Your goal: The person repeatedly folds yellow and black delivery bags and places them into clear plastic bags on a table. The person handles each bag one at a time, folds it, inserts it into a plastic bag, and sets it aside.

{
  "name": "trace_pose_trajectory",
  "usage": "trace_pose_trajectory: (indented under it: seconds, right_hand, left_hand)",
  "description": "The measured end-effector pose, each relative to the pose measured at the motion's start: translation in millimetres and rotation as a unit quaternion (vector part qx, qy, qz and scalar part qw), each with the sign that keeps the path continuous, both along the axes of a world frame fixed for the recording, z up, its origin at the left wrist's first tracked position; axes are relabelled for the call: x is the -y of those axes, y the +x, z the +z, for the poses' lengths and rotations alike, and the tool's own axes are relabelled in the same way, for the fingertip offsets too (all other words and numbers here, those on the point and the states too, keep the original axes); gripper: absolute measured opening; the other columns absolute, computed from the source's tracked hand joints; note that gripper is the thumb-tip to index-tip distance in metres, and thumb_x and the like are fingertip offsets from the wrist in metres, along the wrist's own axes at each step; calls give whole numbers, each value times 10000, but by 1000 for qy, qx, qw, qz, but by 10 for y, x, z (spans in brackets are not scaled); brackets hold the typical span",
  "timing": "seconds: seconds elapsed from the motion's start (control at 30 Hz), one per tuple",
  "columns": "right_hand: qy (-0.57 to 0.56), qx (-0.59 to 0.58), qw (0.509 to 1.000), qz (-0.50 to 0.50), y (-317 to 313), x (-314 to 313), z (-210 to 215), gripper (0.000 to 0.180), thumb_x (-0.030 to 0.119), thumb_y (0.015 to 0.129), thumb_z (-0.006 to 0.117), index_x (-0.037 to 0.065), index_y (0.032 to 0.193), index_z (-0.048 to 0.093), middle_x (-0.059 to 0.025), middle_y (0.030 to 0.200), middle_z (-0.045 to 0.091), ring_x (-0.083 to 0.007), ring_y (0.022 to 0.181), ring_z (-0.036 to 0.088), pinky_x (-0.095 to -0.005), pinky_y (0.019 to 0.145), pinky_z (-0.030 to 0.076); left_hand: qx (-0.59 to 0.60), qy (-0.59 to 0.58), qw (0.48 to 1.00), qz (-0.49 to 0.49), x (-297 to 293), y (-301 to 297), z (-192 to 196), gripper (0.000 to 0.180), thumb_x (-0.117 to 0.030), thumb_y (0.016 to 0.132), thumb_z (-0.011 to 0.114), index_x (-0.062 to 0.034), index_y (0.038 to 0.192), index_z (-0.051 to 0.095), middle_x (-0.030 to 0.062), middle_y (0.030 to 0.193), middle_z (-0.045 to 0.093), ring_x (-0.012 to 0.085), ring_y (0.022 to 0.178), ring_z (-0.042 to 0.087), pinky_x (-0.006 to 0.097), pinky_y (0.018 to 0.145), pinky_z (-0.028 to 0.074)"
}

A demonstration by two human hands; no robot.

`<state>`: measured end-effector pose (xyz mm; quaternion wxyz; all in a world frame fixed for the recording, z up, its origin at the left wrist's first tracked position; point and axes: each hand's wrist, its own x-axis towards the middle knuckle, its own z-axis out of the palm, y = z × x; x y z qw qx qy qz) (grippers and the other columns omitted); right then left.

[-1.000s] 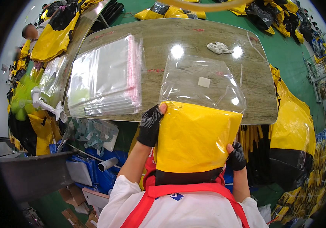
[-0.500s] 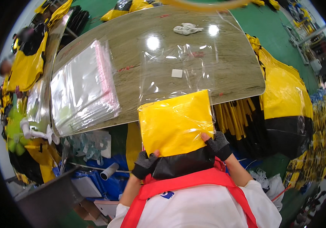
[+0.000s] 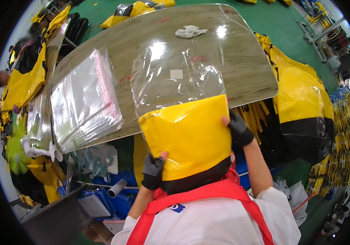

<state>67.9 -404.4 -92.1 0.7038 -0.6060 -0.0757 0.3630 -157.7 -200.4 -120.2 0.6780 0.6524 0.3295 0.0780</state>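
Observation:
A folded yellow and black sheet-like item (image 3: 189, 136) lies partly inside a clear plastic bag (image 3: 154, 87). Its yellow part faces up, with the black band nearest my body. My left hand (image 3: 153, 168), in a dark fingerless glove, grips the lower left edge with the thumb on top. On the opposite side, my right hand (image 3: 237, 126), gloved alike, clasps the right edge higher up. The bag's far part is transparent and spreads over the table (image 3: 248, 73), with a small white rectangle (image 3: 176, 74) visible there. The fingers beneath the item are hidden.
A stack of clear bags with a pink edge (image 3: 87, 98) lies at the table's left. A crumpled white cloth (image 3: 190, 32) sits at the back. Large yellow and black bundles (image 3: 303, 98) stand at right. A grey bin (image 3: 56, 216) and a small green fan (image 3: 17, 147) are at left.
My right hand has slid up the right edge of the yellow item. My left hand has risen slightly along the left side. The item has come nearer my body and tilted.

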Motion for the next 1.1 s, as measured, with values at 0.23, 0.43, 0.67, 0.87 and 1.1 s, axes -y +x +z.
trace_pose_trajectory:
  seconds: [0.23, 0.43, 0.67, 0.87, 1.1]
  right_hand:
    - [-34, -69, 991, 110, 206, -209, -72, 411, 280, 843, 612, -13, 1125, 554, -77, 1008, 628, -149, 878, 604, -273, 764, 484]
    - [25, -49, 995, 78, -282, 162, -313, 703, 328, 728, 726, 6, 1277, 427, -104, 1205, 536, -219, 1063, 537, -334, 910, 436]
    - [-113, 52, 962, 244, -646, 494, -112, 522, 292, 709, 769, 36, 1122, 576, -97, 1045, 637, -201, 999, 576, -308, 871, 439]
    - [-102, 16, 982, 160, -848, 272, -201, 482, 319, 796, 689, 28, 1158, 562, -91, 1043, 641, -175, 974, 591, -284, 828, 451]
    - [-153, -93, 969, 168, -928, 478, -293, 489, 320, 770, 719, -10, 1110, 597, -85, 979, 656, -156, 885, 608, -259, 771, 472]
  left_hand:
    - [127, -76, 987, 60, -180, 54, 6, 382, -248, 902, 542, 6, 1186, 519, 103, 1059, 622, 203, 985, 575, 313, 866, 441]
    - [13, -32, 999, 22, 75, -262, -195, 450, -193, 793, 672, -9, 1177, 525, 106, 1046, 637, 226, 949, 596, 325, 846, 456]
    - [17, -69, 982, -174, 181, -740, -67, 665, -352, 769, 710, -33, 1280, 428, 119, 1254, 511, 266, 1151, 478, 342, 965, 362]
    - [-67, -138, 982, -110, 91, -653, -371, 629, -199, 668, 793, -61, 1207, 501, 65, 1095, 591, 222, 1010, 541, 332, 875, 430]
    - [-43, -115, 967, -222, -562, -466, -339, 636, -306, 789, 701, -29, 1297, 439, 101, 1257, 522, 210, 1172, 479, 328, 975, 386]
